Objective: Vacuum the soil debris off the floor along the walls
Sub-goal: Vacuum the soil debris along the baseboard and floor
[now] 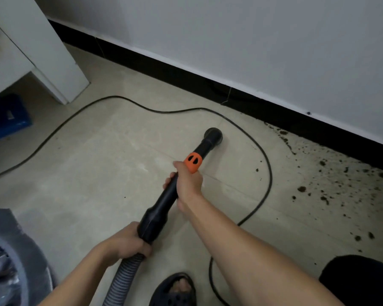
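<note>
A black vacuum wand (164, 199) with an orange collar (194, 162) points away from me, its round nozzle (213, 134) down on the beige tile floor. My right hand (189, 180) grips the wand just below the orange collar. My left hand (128, 241) grips the thick lower end where the grey ribbed hose (122, 281) joins. Dark soil debris (332, 173) lies scattered on the floor at the right, along the black baseboard (186, 78). The nozzle sits left of the soil, apart from it.
A black power cord (268, 168) loops across the floor around the nozzle and back toward my sandalled foot (175, 290). A white cabinet (42, 51) stands at the upper left with a blue object (7, 118) under it. The vacuum's grey body (11, 261) is at the lower left.
</note>
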